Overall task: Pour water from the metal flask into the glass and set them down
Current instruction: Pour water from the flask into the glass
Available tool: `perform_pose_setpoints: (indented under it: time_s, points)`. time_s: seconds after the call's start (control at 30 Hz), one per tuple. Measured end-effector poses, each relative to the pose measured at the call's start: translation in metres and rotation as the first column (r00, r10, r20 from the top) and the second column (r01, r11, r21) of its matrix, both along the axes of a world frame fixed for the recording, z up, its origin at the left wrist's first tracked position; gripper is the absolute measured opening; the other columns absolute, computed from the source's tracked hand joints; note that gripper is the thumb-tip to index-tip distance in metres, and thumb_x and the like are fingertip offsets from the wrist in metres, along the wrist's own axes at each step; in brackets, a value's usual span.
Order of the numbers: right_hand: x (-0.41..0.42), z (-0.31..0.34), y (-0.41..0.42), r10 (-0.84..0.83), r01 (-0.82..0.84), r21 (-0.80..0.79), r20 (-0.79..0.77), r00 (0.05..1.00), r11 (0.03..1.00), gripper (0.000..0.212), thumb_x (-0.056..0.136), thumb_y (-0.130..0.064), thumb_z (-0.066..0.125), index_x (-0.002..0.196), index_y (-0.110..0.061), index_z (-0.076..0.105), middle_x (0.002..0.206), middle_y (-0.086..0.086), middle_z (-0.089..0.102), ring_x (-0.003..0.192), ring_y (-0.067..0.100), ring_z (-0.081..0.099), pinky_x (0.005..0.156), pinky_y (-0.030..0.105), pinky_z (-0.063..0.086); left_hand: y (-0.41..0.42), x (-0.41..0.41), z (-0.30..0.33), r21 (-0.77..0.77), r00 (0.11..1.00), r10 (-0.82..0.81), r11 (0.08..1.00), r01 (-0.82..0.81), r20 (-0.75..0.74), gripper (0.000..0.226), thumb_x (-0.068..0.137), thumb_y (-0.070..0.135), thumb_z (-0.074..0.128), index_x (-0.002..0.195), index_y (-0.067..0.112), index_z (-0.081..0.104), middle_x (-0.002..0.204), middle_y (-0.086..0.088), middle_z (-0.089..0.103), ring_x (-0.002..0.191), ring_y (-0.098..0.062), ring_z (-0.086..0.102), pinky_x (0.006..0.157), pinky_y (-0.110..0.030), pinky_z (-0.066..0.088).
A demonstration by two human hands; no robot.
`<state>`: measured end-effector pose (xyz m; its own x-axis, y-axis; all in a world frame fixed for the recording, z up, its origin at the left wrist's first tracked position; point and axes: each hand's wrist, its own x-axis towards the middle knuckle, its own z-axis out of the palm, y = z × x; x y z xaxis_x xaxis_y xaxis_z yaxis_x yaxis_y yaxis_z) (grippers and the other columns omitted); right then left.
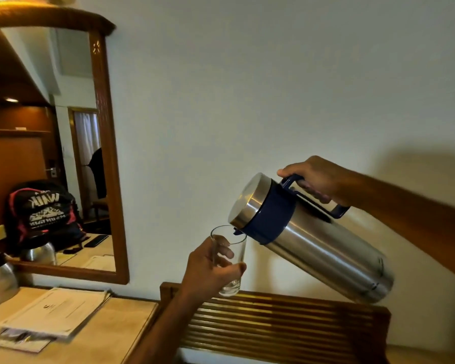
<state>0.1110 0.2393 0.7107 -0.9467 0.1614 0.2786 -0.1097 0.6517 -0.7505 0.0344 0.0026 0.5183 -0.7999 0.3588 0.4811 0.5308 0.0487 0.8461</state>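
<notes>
Right hand tilting flask, spout over left-held glass

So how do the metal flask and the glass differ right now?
The metal flask is opaque steel with a blue collar and handle; the glass is clear and has no handle. The flask is tipped steeply, spout over the rim, while the glass stays nearly upright. The flask is much bigger than the glass. Both are held in the air, the flask by the right hand, the glass by the left hand.

Wall: plain, pale.
Mirror: wood-framed, hung left.
Desk: light wood, below mirror.
Slatted rack: dark wood, against wall.
</notes>
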Motion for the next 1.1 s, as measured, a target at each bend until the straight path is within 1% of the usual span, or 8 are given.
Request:
perform_pose_setpoints:
  time_s: [0.07, 0.23, 0.3, 0.43, 0.67, 0.83, 0.97, 1.1]
  points:
    - [-0.003, 0.013, -0.002, 0.006, -0.007, 0.087, 0.010, 1.000, 0.996, 0.051, 0.077, -0.049, 0.063, 0.039, -0.017, 0.049, 0.037, -0.003, 0.027, 0.037, 0.018, 0.018, 0.046, 0.033, 0.015, 0.003, 0.000, 0.002, -0.021, 1.000, 0.001, 1.000, -0.001, -0.026, 0.042, 0.057, 0.038, 0.082, 0.092, 0.024, 0.064, 0.087, 0.000, 0.070, 0.079, -0.014, 0.072, 0.059, -0.026, 0.062]
    - [-0.010, 0.044, -0.004, -0.002, -0.012, 0.290, 0.048, 0.999, 0.957, 0.046, 0.067, -0.057, 0.061, 0.047, -0.018, 0.048, 0.043, -0.002, 0.031, 0.037, 0.017, 0.020, 0.041, 0.028, 0.018, 0.016, -0.004, 0.009, -0.045, 0.996, -0.017, 0.999, 0.013, -0.086, 0.040, 0.057, 0.047, 0.080, 0.090, 0.032, 0.062, 0.083, 0.010, 0.069, 0.080, -0.007, 0.070, 0.058, -0.017, 0.058]
    - [-0.012, 0.053, -0.006, -0.019, 0.002, 0.392, 0.041, 0.999, 0.920, 0.047, 0.064, -0.062, 0.058, 0.047, -0.018, 0.051, 0.042, -0.002, 0.034, 0.037, 0.016, 0.024, 0.043, 0.031, 0.024, 0.024, -0.007, 0.012, -0.060, 0.994, -0.016, 0.998, 0.009, -0.112, 0.041, 0.057, 0.050, 0.079, 0.090, 0.033, 0.061, 0.083, 0.010, 0.069, 0.080, -0.007, 0.070, 0.060, -0.017, 0.059]
    - [-0.015, 0.064, -0.008, -0.044, 0.037, 0.537, 0.001, 0.999, 0.842, 0.053, 0.065, -0.063, 0.052, 0.038, -0.018, 0.043, 0.040, -0.002, 0.034, 0.048, 0.025, 0.032, 0.055, 0.041, 0.033, 0.039, -0.010, 0.012, -0.056, 0.990, -0.045, 0.998, 0.038, -0.134, 0.045, 0.058, 0.052, 0.078, 0.093, 0.030, 0.061, 0.086, 0.008, 0.069, 0.081, -0.007, 0.070, 0.063, -0.018, 0.059]
    - [-0.022, 0.068, -0.001, -0.069, 0.085, 0.631, -0.051, 0.996, 0.771, 0.053, 0.078, -0.055, 0.051, 0.043, -0.016, 0.046, 0.039, -0.007, 0.035, 0.048, 0.017, 0.035, 0.056, 0.038, 0.035, 0.053, -0.019, 0.009, -0.053, 0.991, -0.058, 0.997, 0.051, -0.124, 0.046, 0.055, 0.052, 0.079, 0.093, 0.033, 0.060, 0.086, 0.009, 0.070, 0.082, -0.012, 0.071, 0.068, -0.025, 0.063]
    - [-0.029, 0.070, 0.001, -0.076, 0.097, 0.652, -0.061, 0.995, 0.752, 0.055, 0.075, -0.057, 0.052, 0.036, -0.019, 0.041, 0.034, -0.009, 0.031, 0.042, 0.011, 0.030, 0.052, 0.035, 0.031, 0.056, -0.026, 0.012, -0.078, 0.987, -0.059, 0.996, 0.048, -0.146, 0.050, 0.055, 0.056, 0.077, 0.096, 0.034, 0.059, 0.089, 0.012, 0.070, 0.083, -0.014, 0.071, 0.068, -0.022, 0.062]
    - [-0.033, 0.073, -0.001, -0.059, 0.087, 0.677, -0.064, 0.996, 0.731, 0.053, 0.076, -0.056, 0.050, 0.038, -0.020, 0.046, 0.034, -0.008, 0.036, 0.046, 0.013, 0.035, 0.052, 0.034, 0.033, 0.056, -0.029, 0.014, -0.088, 0.987, -0.050, 0.995, 0.036, -0.156, 0.048, 0.055, 0.056, 0.076, 0.096, 0.037, 0.059, 0.087, 0.014, 0.070, 0.082, -0.010, 0.071, 0.064, -0.016, 0.059]
    - [-0.037, 0.077, -0.001, -0.059, 0.097, 0.698, -0.077, 0.995, 0.709, 0.050, 0.073, -0.060, 0.049, 0.049, -0.017, 0.055, 0.039, -0.009, 0.043, 0.044, 0.013, 0.039, 0.050, 0.032, 0.035, 0.056, -0.031, 0.013, -0.078, 0.987, -0.055, 0.996, 0.043, -0.154, 0.049, 0.055, 0.054, 0.078, 0.096, 0.034, 0.060, 0.088, 0.013, 0.069, 0.084, -0.015, 0.070, 0.066, -0.020, 0.061]
